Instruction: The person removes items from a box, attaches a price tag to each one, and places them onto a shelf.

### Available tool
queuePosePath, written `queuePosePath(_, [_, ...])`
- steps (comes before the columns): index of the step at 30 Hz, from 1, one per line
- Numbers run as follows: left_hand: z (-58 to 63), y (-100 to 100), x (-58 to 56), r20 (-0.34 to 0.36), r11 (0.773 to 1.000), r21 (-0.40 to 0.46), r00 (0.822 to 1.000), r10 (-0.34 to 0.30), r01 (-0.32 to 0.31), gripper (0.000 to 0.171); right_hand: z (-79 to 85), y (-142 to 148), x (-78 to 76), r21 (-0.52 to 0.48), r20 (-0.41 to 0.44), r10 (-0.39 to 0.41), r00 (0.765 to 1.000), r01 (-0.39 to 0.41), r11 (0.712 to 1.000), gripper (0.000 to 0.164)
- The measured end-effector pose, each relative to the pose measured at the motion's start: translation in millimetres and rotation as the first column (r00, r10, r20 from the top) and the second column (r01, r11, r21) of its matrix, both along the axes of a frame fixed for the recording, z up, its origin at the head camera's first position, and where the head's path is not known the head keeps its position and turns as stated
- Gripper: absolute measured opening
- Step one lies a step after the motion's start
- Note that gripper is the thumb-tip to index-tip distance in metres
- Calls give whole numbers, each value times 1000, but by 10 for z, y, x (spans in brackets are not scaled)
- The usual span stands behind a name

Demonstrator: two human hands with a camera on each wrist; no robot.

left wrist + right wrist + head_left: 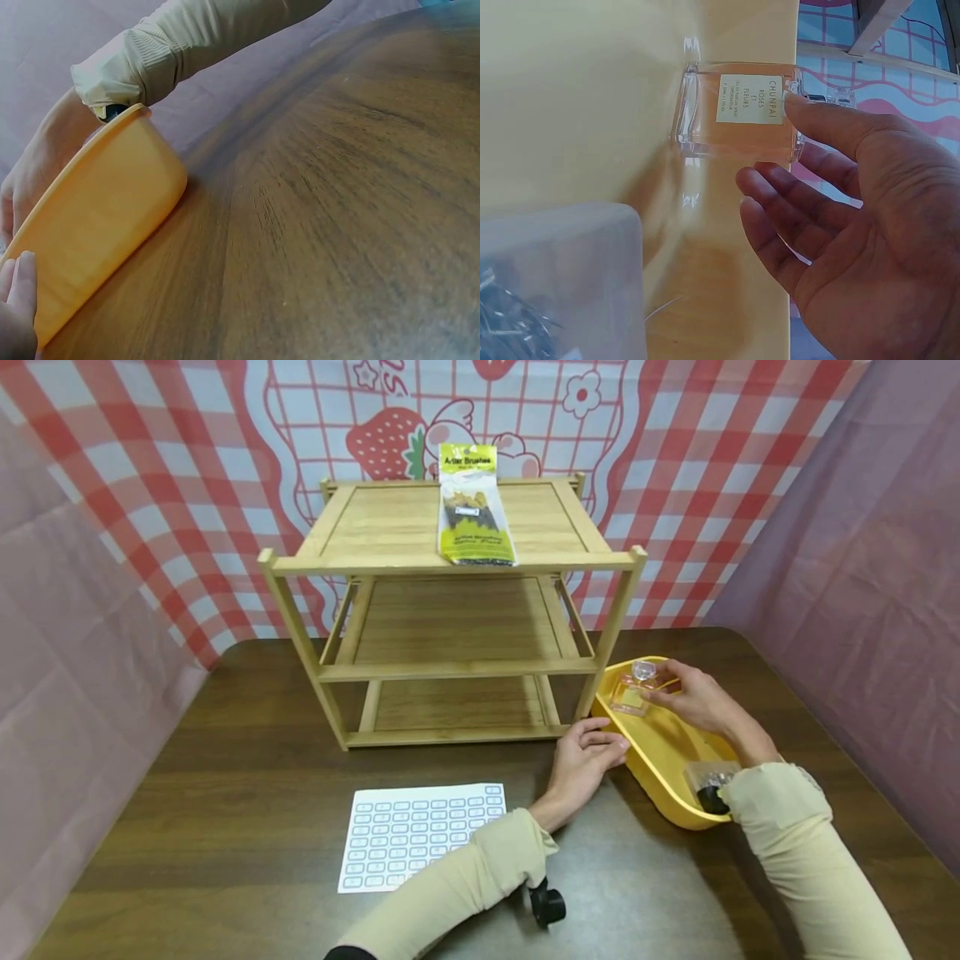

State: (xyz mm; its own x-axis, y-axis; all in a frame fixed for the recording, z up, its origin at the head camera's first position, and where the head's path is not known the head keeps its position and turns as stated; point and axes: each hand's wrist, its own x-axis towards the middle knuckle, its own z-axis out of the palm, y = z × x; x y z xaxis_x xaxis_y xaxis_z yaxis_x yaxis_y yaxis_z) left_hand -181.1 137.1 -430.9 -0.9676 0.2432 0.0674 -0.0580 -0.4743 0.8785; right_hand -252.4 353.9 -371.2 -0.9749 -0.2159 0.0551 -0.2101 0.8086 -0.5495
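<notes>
A clear perfume bottle [742, 112] with pinkish liquid and a pale label stands in the far end of the yellow basket [651, 770]. My right hand [697, 700] pinches it between thumb and forefinger near its neck, the other fingers loosely bent, as the right wrist view shows. In the head view the faceted clear cap [643, 671] rises above the rim. My left hand [583, 766] rests with its fingertips against the basket's near outer wall, by the shelf's front right leg. In the left wrist view only a few fingers [24, 289] show against the wall.
A three-tier wooden shelf [457, 670] stands at the back, bearing an artist brushes packet [477, 514]. A label sheet [408, 827] lies in front. A clear box [562, 277] of small metal pieces sits in the basket's near end. The left wrist's black camera [548, 906] hangs below its sleeve.
</notes>
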Motion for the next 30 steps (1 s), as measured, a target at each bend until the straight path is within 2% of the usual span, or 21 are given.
queuePosePath(7, [-18,38,1,13,999,-18,1000,27,-27,38,-7,-2,4,3,-3,17,1000,-17,1000,44])
queuePosePath(17, [-19,80,-2,-30,984,-152,996,88,-91,30,-13,-10,-1,7,-5,16,1000,-16,1000,41])
queuePosePath(30, [-42,126,-25,-8,977,-187,994,106,-106,30,-47,-23,-21,9,-12,32,999,-32,999,26])
